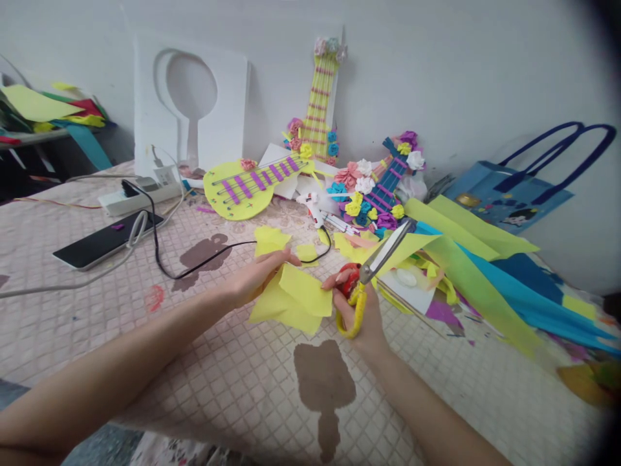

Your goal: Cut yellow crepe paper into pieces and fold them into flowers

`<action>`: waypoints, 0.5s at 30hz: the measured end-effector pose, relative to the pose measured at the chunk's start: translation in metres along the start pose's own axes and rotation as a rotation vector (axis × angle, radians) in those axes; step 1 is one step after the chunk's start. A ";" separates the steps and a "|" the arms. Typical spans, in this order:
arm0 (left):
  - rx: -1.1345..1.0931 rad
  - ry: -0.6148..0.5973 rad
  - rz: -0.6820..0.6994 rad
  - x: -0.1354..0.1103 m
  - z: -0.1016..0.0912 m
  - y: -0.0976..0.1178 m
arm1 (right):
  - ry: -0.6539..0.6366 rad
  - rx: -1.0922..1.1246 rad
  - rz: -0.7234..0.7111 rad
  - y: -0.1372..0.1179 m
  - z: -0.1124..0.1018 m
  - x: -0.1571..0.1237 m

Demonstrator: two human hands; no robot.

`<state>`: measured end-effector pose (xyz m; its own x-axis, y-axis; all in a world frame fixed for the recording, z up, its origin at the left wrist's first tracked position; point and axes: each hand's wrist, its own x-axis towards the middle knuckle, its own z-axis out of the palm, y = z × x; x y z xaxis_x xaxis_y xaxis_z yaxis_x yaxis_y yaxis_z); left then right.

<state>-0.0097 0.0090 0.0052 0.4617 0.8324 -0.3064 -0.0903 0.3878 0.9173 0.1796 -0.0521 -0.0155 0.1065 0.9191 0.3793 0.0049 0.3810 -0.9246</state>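
Note:
My left hand [257,277] grips the upper left edge of some yellow crepe paper [295,294], its fingers together and the thumb mostly hidden. The pieces overlap and fan out toward me. In my right hand [371,320] are scissors [359,294] with red and yellow wrapped handles, their blades pointing up and away to the right. My right fingertips touch the paper's right edge. Just beyond my hands lie more yellow paper pieces [272,239] and a white hot glue gun [310,206] with a black cord.
A yellow guitar-shaped craft [240,197] lies behind, near a blue flowered one [385,188]. Crepe paper strips [485,259] spread at the right before a blue bag [509,188]. A phone [104,241] and power strip [140,194] with cables occupy the left.

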 end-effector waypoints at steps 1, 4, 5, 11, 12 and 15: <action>0.033 0.001 -0.004 -0.001 0.000 0.000 | -0.008 -0.020 -0.002 -0.001 0.001 0.000; 0.134 -0.012 -0.019 -0.004 -0.002 0.003 | -0.006 -0.058 -0.012 -0.003 0.002 -0.001; 0.163 -0.019 -0.020 -0.005 -0.002 0.004 | -0.001 -0.076 -0.017 -0.003 0.003 -0.001; 0.277 -0.122 -0.011 -0.003 -0.009 0.007 | -0.009 -0.062 0.036 -0.003 0.003 -0.004; 0.283 -0.124 0.000 -0.002 -0.011 0.007 | -0.005 -0.028 0.072 -0.003 0.003 -0.004; 0.293 -0.104 0.049 -0.001 -0.014 0.009 | 0.052 0.096 0.187 -0.002 0.002 -0.003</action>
<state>-0.0237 0.0169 0.0098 0.5522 0.7965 -0.2463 0.1361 0.2054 0.9692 0.1773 -0.0560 -0.0146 0.1483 0.9692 0.1968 -0.1141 0.2144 -0.9701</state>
